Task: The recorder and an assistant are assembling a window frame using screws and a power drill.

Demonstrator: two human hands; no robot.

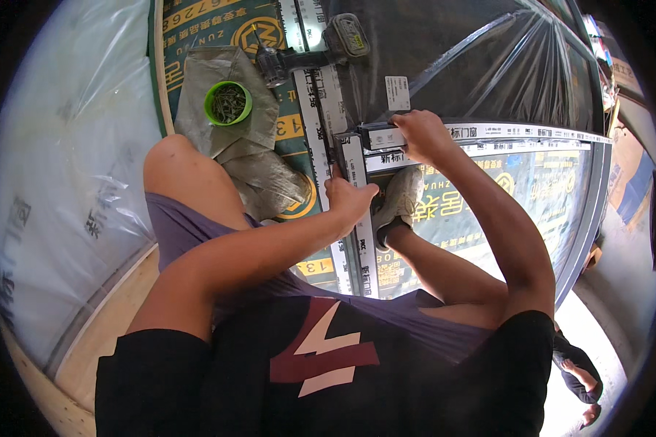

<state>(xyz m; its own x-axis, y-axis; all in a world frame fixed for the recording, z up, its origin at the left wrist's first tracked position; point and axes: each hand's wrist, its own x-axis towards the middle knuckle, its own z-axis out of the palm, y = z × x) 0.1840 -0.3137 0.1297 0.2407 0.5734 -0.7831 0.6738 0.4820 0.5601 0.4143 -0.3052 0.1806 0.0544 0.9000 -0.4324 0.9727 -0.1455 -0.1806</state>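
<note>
White printed film wraps both metal-looking frame profiles, which meet in a corner just above the centre of the frame. Left of it, the left hand (pixel 350 199) grips the lengthwise profile (pixel 364 251), its fingers curled around the left edge and the thumb reaching right. The right hand (pixel 424 137) is closed over the cross profile (pixel 383 138) near its end; its palm side is hidden.

Doing this well would likely mean steadying the lengthwise piece with the left hand while the right makes small corrections, so that the two ends sit square and flush. Whether any gap remains in the joint is too small to tell. Loose film pinched between the faces could throw the fit off, so it seems worth smoothing back.

At upper centre the cordless drill (pixel 313 58) lies near the corner, and the green cup (pixel 248 108) of what look like screws sits at upper left, both handily placed.
</note>
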